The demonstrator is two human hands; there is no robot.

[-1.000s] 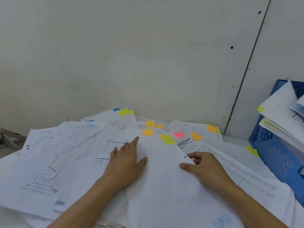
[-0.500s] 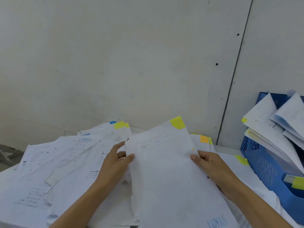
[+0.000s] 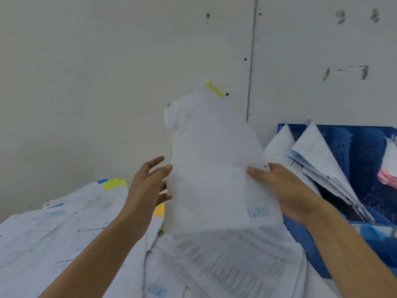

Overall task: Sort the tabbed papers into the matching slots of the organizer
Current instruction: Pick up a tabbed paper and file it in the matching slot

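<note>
Holding paper [image 3: 214, 168] (yellow tab [image 3: 214, 89] up), right hand [image 3: 285, 190] gripping edge, left hand [image 3: 148, 186] touching.

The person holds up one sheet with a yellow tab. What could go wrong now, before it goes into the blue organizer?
1. The sheet seems gripped only by the right hand; the left hand looks open at its edge, so it may bend or slip.
2. Papers lean across the blue organizer; the sheet might catch on them or enter a wrong slot.
3. The loose pile below could slide if knocked.
</note>
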